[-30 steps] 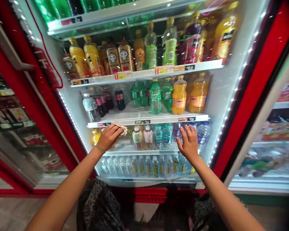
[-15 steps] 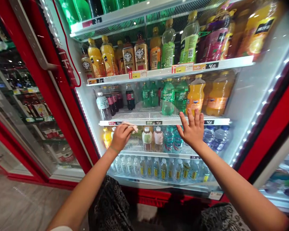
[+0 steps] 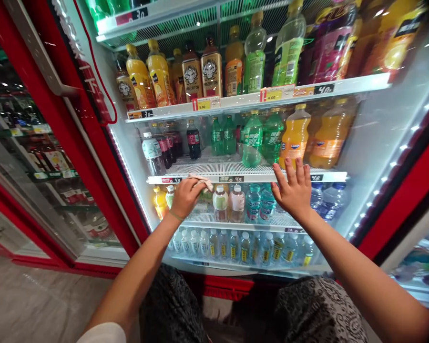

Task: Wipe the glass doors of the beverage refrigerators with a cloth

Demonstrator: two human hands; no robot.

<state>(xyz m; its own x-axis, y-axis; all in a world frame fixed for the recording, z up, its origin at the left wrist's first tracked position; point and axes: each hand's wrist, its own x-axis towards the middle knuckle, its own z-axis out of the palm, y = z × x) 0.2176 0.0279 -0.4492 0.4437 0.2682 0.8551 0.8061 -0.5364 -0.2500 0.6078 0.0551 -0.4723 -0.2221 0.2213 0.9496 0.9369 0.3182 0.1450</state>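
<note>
My left hand (image 3: 184, 196) is closed around a crumpled, pale cloth (image 3: 202, 182). The cloth lies over the front edge of the middle shelf (image 3: 255, 179), between its price labels. Whether it is a cloth or a paper wipe is hard to make out. My right hand (image 3: 293, 188) has its fingers spread and holds nothing. Its fingers cover part of the same shelf edge, just below an orange soda bottle (image 3: 293, 138). Green soda bottles (image 3: 252, 138) stand on this shelf to the left of it. Small bottles (image 3: 220, 202) stand on the shelf below, between my hands.
Taller juice bottles (image 3: 159, 74) and brown drink bottles (image 3: 211, 69) line the shelf above. Water bottles (image 3: 245, 245) fill the bottom shelf. A red door frame with a metal handle (image 3: 55, 81) is at the left. My patterned trouser knees (image 3: 321, 309) are close to the fridge base.
My left hand has moved a little to the right along the shelf edge with the cloth. My right hand stays spread by the edge. The view has shifted slightly.
</note>
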